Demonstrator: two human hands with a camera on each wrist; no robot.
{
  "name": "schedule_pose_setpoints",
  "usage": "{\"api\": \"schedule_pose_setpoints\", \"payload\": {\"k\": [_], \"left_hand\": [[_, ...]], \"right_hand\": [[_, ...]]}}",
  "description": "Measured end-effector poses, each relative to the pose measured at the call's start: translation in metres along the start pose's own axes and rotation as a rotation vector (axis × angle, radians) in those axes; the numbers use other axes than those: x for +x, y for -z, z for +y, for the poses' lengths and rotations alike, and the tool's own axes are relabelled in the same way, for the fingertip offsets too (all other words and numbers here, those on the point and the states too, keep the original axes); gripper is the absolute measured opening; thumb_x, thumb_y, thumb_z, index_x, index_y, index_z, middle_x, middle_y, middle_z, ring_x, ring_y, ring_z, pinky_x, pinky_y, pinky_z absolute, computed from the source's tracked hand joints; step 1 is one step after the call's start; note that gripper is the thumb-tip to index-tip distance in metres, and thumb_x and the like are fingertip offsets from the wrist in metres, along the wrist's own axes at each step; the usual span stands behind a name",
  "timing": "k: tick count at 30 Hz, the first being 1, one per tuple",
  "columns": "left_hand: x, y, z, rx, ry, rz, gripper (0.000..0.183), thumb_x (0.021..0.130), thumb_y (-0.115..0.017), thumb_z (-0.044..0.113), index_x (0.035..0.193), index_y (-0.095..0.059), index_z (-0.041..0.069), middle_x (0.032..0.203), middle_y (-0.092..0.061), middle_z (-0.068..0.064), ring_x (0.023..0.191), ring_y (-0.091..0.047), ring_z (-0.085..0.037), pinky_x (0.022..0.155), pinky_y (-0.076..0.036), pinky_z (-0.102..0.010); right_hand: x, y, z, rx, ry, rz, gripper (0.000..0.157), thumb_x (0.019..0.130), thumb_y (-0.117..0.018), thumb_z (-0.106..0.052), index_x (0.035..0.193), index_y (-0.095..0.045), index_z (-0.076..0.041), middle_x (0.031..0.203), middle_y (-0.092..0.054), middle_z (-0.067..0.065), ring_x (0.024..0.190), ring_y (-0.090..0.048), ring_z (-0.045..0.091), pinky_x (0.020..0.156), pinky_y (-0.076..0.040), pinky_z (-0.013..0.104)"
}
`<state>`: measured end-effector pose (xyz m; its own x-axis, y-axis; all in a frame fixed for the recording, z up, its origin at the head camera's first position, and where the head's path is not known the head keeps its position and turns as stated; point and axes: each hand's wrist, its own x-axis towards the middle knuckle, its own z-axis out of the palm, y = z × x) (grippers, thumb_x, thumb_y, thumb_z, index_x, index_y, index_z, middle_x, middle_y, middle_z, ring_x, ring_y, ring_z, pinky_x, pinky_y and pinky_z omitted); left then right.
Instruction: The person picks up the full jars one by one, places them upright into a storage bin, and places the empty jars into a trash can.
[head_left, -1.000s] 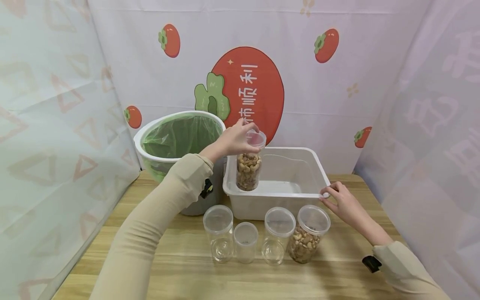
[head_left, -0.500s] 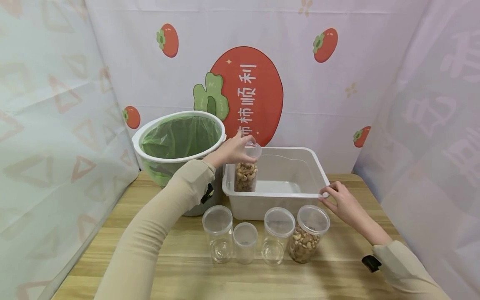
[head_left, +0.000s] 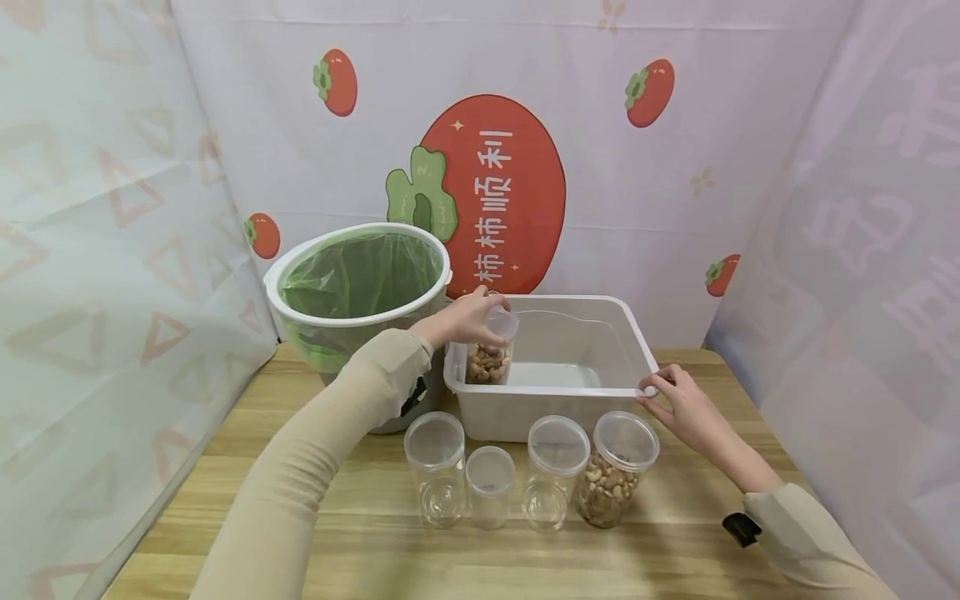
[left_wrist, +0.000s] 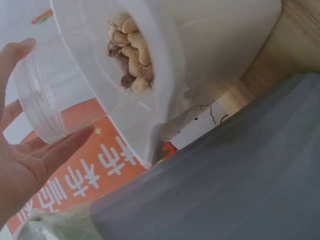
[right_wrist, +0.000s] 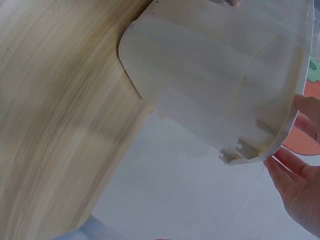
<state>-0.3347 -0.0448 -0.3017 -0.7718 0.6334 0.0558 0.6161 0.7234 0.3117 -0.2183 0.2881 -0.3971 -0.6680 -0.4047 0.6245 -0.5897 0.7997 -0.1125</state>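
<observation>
My left hand (head_left: pixel 471 320) grips a clear lidded jar of nuts (head_left: pixel 489 365) near its top, inside the left end of a white plastic bin (head_left: pixel 555 412). In the left wrist view, thumb and fingers wrap around the jar's lid (left_wrist: pixel 37 105), and peanuts (left_wrist: pixel 135 52) show in its lower part. Whether the jar's base touches the bin floor is hidden. At the bin's front right corner my right hand (head_left: pixel 684 408) pinches the rim. The right wrist view shows thumb and fingers on either side of that rim (right_wrist: pixel 287 131).
Before the bin stand a tall clear jar (head_left: pixel 437 467), a smaller clear jar (head_left: pixel 491 487), another tall clear jar (head_left: pixel 557 471) and a jar of nuts (head_left: pixel 611 475). Left of the bin is a trash can (head_left: pixel 360 320) with a green liner. All rest on a wooden table (head_left: pixel 360 550).
My left hand has lowered the jar of nuts deeper into the left end of the bin. The right hand keeps its hold on the rim.
</observation>
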Motion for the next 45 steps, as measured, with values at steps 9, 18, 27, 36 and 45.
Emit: {"api": "schedule_pose_setpoints", "payload": {"k": [9, 18, 27, 36, 45], "left_hand": [[0.001, -0.013, -0.003, -0.031, -0.003, -0.066, 0.052, 0.071, -0.073, 0.028, 0.117, -0.053, 0.014, 0.114, -0.046, -0.01, 0.095, -0.047, -0.021, 0.079, -0.044, -0.034], [0.001, -0.025, -0.009, -0.015, -0.004, -0.113, 0.054, 0.07, -0.075, 0.026, 0.118, -0.052, 0.015, 0.109, -0.048, -0.009, 0.098, -0.046, -0.02, 0.084, -0.041, -0.035], [0.002, -0.031, -0.012, -0.031, -0.03, -0.157, 0.056, 0.071, -0.074, 0.025, 0.12, -0.05, 0.014, 0.113, -0.045, -0.011, 0.104, -0.044, -0.023, 0.089, -0.039, -0.038], [0.001, -0.032, -0.016, -0.046, -0.004, -0.173, 0.057, 0.071, -0.074, 0.021, 0.122, -0.049, 0.014, 0.119, -0.043, -0.011, 0.108, -0.043, -0.023, 0.092, -0.037, -0.038], [-0.002, -0.027, -0.016, -0.041, 0.01, -0.19, 0.053, 0.077, -0.068, 0.021, 0.126, -0.049, 0.012, 0.135, -0.036, -0.016, 0.126, -0.03, -0.029, 0.1, -0.029, -0.041]], "right_hand": [[0.0, 0.0, 0.0, -0.001, -0.008, -0.001, 0.028, 0.064, -0.074, -0.001, 0.085, -0.058, -0.01, 0.083, -0.047, 0.008, 0.073, -0.048, 0.021, 0.057, -0.04, 0.036], [-0.001, -0.002, 0.001, -0.001, 0.007, 0.016, 0.028, 0.063, -0.075, 0.0, 0.084, -0.059, -0.009, 0.082, -0.048, 0.008, 0.072, -0.048, 0.02, 0.056, -0.04, 0.035], [-0.001, -0.001, 0.0, 0.0, -0.006, 0.02, 0.028, 0.063, -0.075, 0.0, 0.084, -0.058, -0.01, 0.082, -0.048, 0.008, 0.072, -0.048, 0.02, 0.055, -0.039, 0.035], [0.0, -0.001, -0.001, -0.001, 0.0, 0.031, 0.029, 0.062, -0.075, 0.0, 0.084, -0.058, -0.009, 0.082, -0.047, 0.008, 0.071, -0.047, 0.019, 0.055, -0.039, 0.034], [-0.001, 0.0, -0.003, 0.003, -0.032, 0.003, 0.026, 0.065, -0.074, 0.0, 0.084, -0.058, -0.01, 0.084, -0.047, 0.008, 0.073, -0.047, 0.019, 0.056, -0.04, 0.035]]}}
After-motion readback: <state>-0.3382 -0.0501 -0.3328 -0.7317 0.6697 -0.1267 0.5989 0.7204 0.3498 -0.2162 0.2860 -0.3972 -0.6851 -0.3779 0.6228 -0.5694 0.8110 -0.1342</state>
